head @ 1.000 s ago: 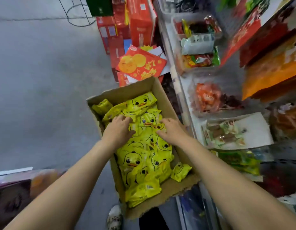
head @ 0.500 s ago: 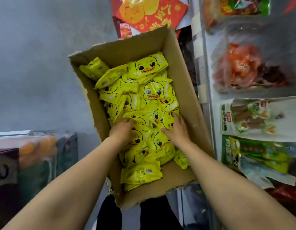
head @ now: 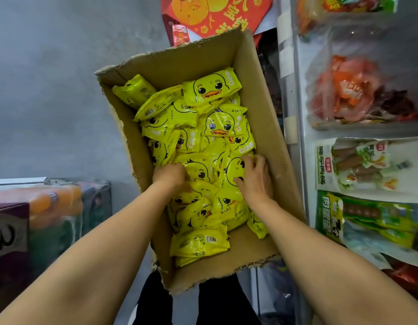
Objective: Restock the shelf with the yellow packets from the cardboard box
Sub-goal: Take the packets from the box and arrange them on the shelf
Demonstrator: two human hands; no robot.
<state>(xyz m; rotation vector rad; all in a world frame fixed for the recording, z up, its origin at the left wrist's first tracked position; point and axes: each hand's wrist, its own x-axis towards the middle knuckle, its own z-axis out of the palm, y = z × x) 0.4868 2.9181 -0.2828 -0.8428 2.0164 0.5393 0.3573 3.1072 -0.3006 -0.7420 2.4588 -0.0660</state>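
A: Grey floor (head: 51,90) under it all. Where's the stock?
B: Packets (head: 210,146) heaped in the box (head: 269,127), shelf (head: 294,127) just right.
A: Handling?
B: Light, soft, slick film, I'd say; take several by the edges.
A: Hands?
B: Left hand (head: 171,178) and right hand (head: 256,177) both reach down, fingers curled around packets mid-pile.

"CKOK" (black print) on yellow packets (head: 177,118)

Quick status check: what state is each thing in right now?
cardboard box: open, well filled
yellow packets: sealed, heaped loosely in the box
left hand: in the box, fingers curled into the packets
right hand: in the box, gripping a packet
shelf: stocked with bagged snacks
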